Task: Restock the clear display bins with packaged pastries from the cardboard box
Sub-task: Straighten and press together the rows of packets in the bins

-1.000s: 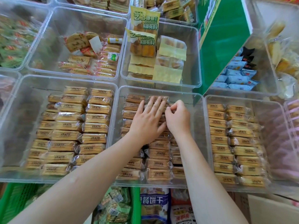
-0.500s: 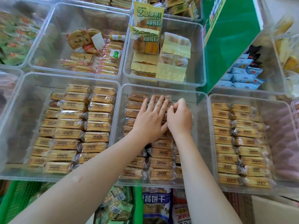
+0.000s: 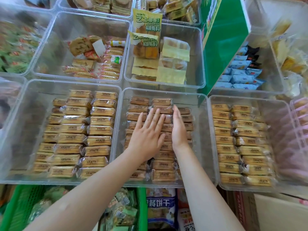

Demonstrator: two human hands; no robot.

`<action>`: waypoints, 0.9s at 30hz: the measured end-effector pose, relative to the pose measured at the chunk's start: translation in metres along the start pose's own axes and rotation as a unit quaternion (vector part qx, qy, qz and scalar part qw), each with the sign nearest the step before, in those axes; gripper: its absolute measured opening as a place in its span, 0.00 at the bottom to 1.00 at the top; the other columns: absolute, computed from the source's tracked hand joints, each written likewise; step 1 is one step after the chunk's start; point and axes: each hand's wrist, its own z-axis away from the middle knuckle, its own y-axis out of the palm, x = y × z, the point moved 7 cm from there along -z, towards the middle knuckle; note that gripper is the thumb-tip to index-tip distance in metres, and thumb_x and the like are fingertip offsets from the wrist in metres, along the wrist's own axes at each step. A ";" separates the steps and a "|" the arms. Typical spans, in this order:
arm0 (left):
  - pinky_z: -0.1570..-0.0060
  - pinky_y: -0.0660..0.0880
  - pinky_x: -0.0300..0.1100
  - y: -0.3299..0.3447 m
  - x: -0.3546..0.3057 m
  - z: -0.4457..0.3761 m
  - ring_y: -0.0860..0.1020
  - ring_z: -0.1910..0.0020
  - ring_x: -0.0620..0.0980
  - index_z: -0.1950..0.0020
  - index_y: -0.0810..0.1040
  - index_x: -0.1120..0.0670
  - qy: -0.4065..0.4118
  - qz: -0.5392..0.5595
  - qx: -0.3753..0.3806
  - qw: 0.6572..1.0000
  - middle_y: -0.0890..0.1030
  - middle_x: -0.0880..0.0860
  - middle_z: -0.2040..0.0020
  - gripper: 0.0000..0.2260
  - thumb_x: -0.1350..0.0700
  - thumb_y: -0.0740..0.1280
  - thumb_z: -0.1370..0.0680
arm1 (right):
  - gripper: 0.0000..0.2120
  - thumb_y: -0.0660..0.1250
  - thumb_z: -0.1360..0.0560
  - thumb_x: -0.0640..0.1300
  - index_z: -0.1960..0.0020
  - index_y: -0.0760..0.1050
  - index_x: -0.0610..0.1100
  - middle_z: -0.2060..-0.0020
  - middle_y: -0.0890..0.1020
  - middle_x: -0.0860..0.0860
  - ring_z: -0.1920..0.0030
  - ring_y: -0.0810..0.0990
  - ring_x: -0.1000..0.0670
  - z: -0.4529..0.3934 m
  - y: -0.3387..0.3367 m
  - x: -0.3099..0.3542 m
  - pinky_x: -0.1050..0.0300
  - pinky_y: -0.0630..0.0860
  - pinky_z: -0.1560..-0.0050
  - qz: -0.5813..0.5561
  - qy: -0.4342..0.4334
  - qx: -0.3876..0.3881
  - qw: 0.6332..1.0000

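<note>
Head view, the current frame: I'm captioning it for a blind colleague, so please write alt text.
Both hands lie on rows of packaged pastries in the middle clear bin: the left hand flat with fingers spread, the right hand on edge beside it with straight fingers. Similar filled bins sit on either side.

Both bare forearms reach forward side by side. The left hand point(image 3: 147, 134) lies palm down, fingers straight and slightly spread. The right hand point(image 3: 179, 129) stands on edge just beside it, fingers straight and together, pointing forward.
</note>
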 end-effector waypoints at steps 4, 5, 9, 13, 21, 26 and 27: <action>0.23 0.33 0.58 -0.021 -0.005 -0.012 0.40 0.18 0.55 0.17 0.46 0.56 0.007 -0.015 -0.001 1.000 0.44 0.57 0.17 0.30 0.43 0.43 0.16 | 0.22 0.50 0.14 0.53 0.22 0.65 0.50 0.26 0.69 0.55 0.28 0.65 0.58 -0.007 -0.007 0.010 0.60 0.61 0.29 0.047 -0.008 -0.014 0.999; 0.23 0.33 0.57 -0.027 -0.005 -0.017 0.41 0.18 0.55 0.17 0.46 0.56 0.004 -0.010 -0.012 1.000 0.45 0.57 0.17 0.30 0.43 0.43 0.16 | 0.22 0.51 0.14 0.52 0.22 0.65 0.49 0.26 0.69 0.54 0.27 0.66 0.57 -0.009 -0.010 0.012 0.61 0.62 0.30 0.046 -0.009 -0.030 0.998; 0.22 0.37 0.56 -0.020 -0.004 -0.039 0.38 0.19 0.54 0.17 0.40 0.55 -0.002 0.001 0.000 1.000 0.41 0.55 0.17 0.31 0.39 0.41 0.16 | 0.22 0.51 0.14 0.54 0.21 0.63 0.51 0.24 0.66 0.55 0.24 0.64 0.55 -0.014 -0.001 0.014 0.59 0.61 0.29 -0.003 0.012 -0.012 1.000; 0.21 0.38 0.57 -0.005 -0.004 -0.043 0.39 0.19 0.52 0.17 0.40 0.50 0.007 0.020 0.008 1.000 0.40 0.52 0.17 0.31 0.38 0.41 0.16 | 0.23 0.50 0.15 0.58 0.23 0.67 0.53 0.24 0.68 0.54 0.25 0.64 0.55 -0.018 0.001 0.018 0.55 0.60 0.28 0.030 0.031 0.016 0.999; 0.22 0.37 0.56 -0.009 0.005 -0.010 0.36 0.19 0.51 0.17 0.42 0.49 0.007 0.048 -0.026 0.998 0.40 0.50 0.18 0.29 0.40 0.40 0.16 | 0.20 0.52 0.14 0.49 0.24 0.68 0.47 0.27 0.71 0.53 0.27 0.67 0.54 0.005 -0.032 0.022 0.62 0.61 0.35 0.124 -0.001 -0.057 0.991; 0.21 0.38 0.56 0.007 0.005 0.033 0.37 0.19 0.52 0.18 0.44 0.51 -0.007 0.036 -0.029 0.999 0.42 0.52 0.17 0.30 0.40 0.36 0.18 | 0.17 0.60 0.18 0.47 0.31 0.74 0.47 0.37 0.78 0.52 0.38 0.74 0.52 0.056 -0.038 -0.023 0.54 0.71 0.37 0.233 0.065 -0.033 0.970; 0.21 0.39 0.57 0.009 0.006 0.035 0.38 0.19 0.52 0.18 0.45 0.50 -0.008 0.034 -0.026 0.999 0.43 0.51 0.17 0.30 0.40 0.36 0.18 | 0.17 0.62 0.18 0.50 0.32 0.74 0.47 0.39 0.78 0.51 0.40 0.75 0.51 0.061 -0.038 -0.030 0.53 0.72 0.38 0.259 0.070 -0.030 0.963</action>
